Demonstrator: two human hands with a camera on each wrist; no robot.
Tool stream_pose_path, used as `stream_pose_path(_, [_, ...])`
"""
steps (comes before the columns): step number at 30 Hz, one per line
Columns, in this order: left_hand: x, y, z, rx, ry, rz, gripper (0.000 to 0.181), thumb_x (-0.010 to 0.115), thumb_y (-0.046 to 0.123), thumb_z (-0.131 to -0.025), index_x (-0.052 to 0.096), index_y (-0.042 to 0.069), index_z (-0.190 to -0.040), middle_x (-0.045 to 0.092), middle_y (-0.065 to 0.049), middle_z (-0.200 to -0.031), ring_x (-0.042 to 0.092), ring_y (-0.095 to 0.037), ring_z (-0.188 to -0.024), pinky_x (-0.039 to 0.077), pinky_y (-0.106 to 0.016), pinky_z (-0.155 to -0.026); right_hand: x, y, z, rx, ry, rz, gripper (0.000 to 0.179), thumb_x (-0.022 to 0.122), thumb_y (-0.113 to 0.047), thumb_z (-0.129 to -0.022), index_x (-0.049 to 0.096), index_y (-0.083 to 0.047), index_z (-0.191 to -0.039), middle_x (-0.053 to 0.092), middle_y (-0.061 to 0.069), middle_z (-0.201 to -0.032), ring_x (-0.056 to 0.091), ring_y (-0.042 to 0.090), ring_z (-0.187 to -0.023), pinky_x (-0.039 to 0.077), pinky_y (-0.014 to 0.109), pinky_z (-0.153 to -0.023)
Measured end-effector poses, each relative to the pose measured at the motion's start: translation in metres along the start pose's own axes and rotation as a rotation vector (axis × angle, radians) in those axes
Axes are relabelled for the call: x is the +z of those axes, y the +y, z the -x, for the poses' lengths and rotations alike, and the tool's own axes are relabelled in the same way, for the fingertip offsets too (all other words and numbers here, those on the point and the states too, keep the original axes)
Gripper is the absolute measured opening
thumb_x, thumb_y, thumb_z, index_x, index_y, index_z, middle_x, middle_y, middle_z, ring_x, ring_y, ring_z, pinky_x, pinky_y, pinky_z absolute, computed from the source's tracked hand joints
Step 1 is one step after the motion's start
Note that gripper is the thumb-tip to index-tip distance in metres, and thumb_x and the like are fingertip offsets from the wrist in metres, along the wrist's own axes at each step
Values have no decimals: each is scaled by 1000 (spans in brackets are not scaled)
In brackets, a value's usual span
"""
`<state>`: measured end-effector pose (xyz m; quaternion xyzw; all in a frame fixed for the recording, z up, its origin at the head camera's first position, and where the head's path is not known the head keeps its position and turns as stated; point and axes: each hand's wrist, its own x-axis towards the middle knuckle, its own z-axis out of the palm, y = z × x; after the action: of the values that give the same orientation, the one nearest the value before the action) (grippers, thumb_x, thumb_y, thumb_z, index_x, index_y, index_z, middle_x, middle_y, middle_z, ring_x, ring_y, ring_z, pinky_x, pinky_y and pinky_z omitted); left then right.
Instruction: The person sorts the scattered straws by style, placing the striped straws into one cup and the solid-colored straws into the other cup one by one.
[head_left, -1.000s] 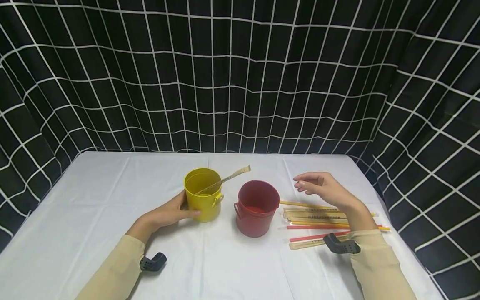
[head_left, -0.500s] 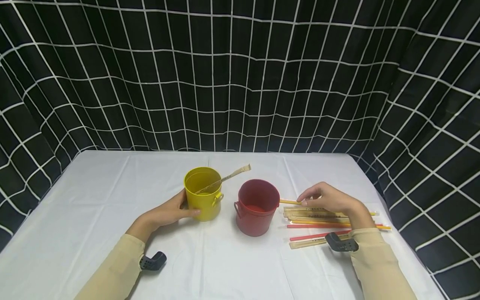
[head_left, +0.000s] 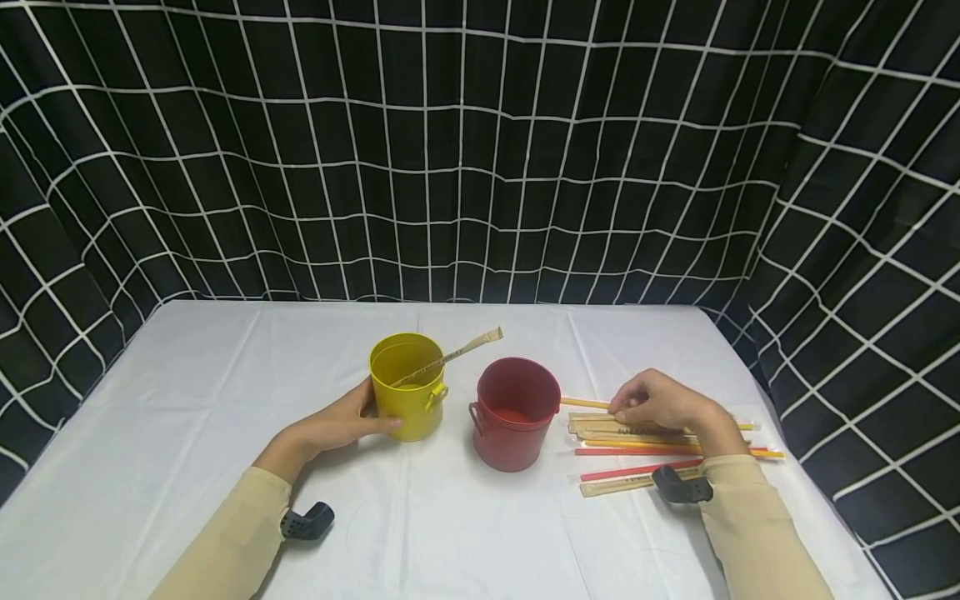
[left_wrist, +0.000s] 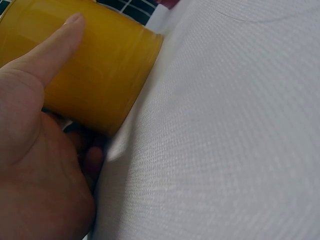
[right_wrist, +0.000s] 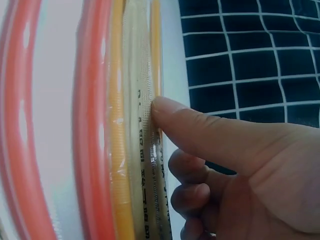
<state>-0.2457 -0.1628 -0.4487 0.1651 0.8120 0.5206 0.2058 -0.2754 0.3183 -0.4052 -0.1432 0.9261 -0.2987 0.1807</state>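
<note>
My left hand (head_left: 372,414) grips the yellow cup (head_left: 407,387) from its left side; in the left wrist view the thumb (left_wrist: 60,37) lies along the cup's wall (left_wrist: 105,75). One paper-wrapped straw (head_left: 457,353) leans out of that cup to the right. A red cup (head_left: 516,414) stands just right of it. My right hand (head_left: 626,410) rests on the pile of straws (head_left: 652,443), fingers curled. In the right wrist view its thumb (right_wrist: 200,130) and curled fingers pinch a paper-wrapped straw (right_wrist: 142,150) between yellow and red ones.
A white cloth (head_left: 210,392) covers the table. A black curtain with a white grid (head_left: 480,167) closes in the back and both sides. Black wrist mounts (head_left: 306,523) (head_left: 678,486) sit on both beige sleeves.
My right hand came down from above the table, right of the red cup, onto the straw pile and curled its fingers round a wrapped straw. The left hand and both cups stayed still.
</note>
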Motion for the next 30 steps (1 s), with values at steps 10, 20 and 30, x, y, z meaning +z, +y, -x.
stream_pose_path(10, [0, 0, 1, -5, 5, -3, 103, 72, 38, -93, 1, 17, -164, 4, -10, -173, -1, -32, -160, -1, -61, -128, 3, 0, -2, 56, 45, 51, 10, 78, -10, -85, 75, -3, -91, 55, 1, -75, 51, 18, -78, 46, 28, -68])
stream_pose_path(20, [0, -1, 0, 1, 4, -1, 103, 72, 37, -93, 1, 17, -164, 4, -9, -173, 0, -32, -160, -1, -62, -128, 3, -3, -2, 33, 77, 58, 4, 73, -8, -89, 74, -4, -88, 56, -1, -73, 52, 16, -76, 45, 27, -68])
stream_pose_path(30, [0, -2, 0, -3, 6, 0, 104, 72, 38, -93, 0, 16, -164, 3, -10, -173, -2, -32, -160, -2, -60, -128, -14, -26, 10, -100, 196, -15, 9, 70, -10, -93, 73, -1, -95, 69, 10, -95, 54, 18, -84, 45, 28, -74])
